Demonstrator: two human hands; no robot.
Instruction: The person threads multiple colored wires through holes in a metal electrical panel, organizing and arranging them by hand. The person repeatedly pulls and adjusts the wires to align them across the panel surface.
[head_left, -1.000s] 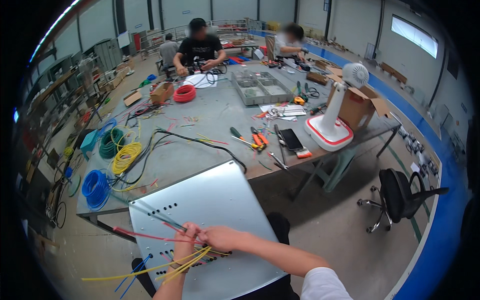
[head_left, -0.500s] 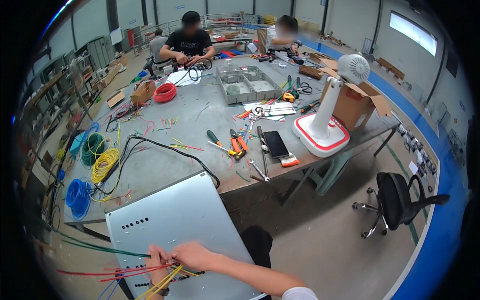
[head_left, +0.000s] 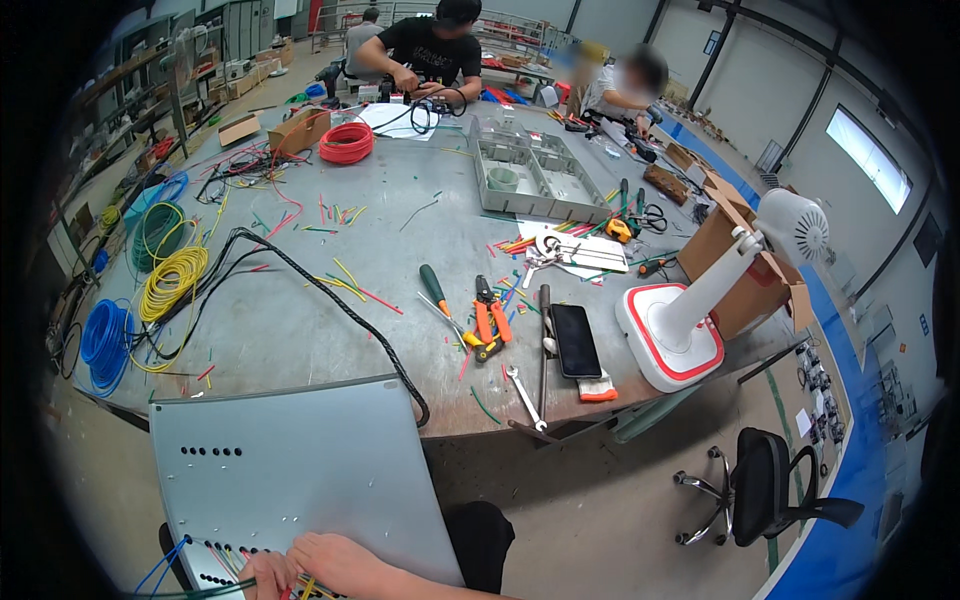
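A grey metal panel point(head_left: 300, 470) with rows of black-ringed holes lies tilted in front of me, its far edge by the table. Over its near part, my left hand point(head_left: 268, 575) is closed around thin coloured wires. Green wires point(head_left: 205, 591) run out to the left from it. Right beside it, my right hand point(head_left: 340, 565) is closed with its fingers bent down; what they grip is hidden. Blue wires point(head_left: 165, 562) come out of a hole at the panel's left. Red and yellow wire ends show below and between the hands.
On the table point(head_left: 390, 225) lie wire coils, including a blue coil point(head_left: 105, 345) and a yellow coil point(head_left: 172, 283), plus wire strippers point(head_left: 490, 318), a wrench point(head_left: 525, 400), a phone point(head_left: 577, 342) and a white fan point(head_left: 680, 325). Two people work across it. An office chair point(head_left: 760, 490) stands right.
My view has shifted, so the panel and both hands sit lower in the picture. Both hands remain close together at the wires. The green and red wires' long ends now show less.
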